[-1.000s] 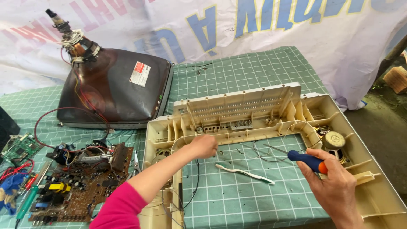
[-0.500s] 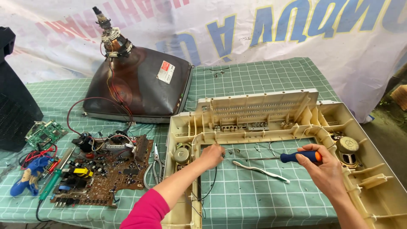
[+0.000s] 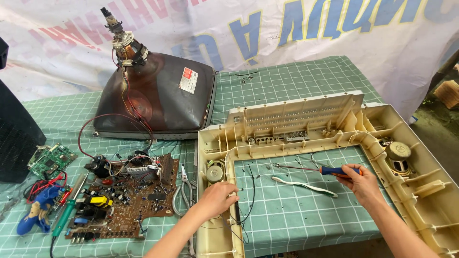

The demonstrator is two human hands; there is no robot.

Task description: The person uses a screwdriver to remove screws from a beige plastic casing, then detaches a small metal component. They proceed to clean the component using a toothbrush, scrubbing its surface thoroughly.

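Two bare hands work at a beige plastic frame [image 3: 315, 117] that lies flat on the green gridded worktop [image 3: 306, 76]. All places below are told from that frame.

Right hand [image 3: 363, 184]: it hangs over the frame's open middle, toward the right side, with its grip closed around the blue and orange handle of a screwdriver [image 3: 318, 169]. The thin shaft points left across the opening, tip near the frame's top rail. Just below the shaft a white and green strip [image 3: 303, 185] lies on the worktop inside the opening.

Left hand [image 3: 217, 198]: it rests on the frame's left rail, fingers curled down over the inner edge; I cannot tell whether its grip closes on anything. A round speaker [image 3: 214, 172] sits in the rail just above that hand, and black wires [image 3: 248, 196] trail down the opening beside it. A second speaker [image 3: 398, 152] sits in the frame's right rail.

Left of the frame lie pliers [image 3: 184, 188], close beside the rail, then a brown circuit board [image 3: 122, 198]. Farther left are a small green board [image 3: 50, 160] and a blue tool [image 3: 36, 212]. Beyond the frame's top left corner stands a dark picture tube [image 3: 158, 95], face down, neck upward. A white banner [image 3: 287, 28] hangs behind the worktop.
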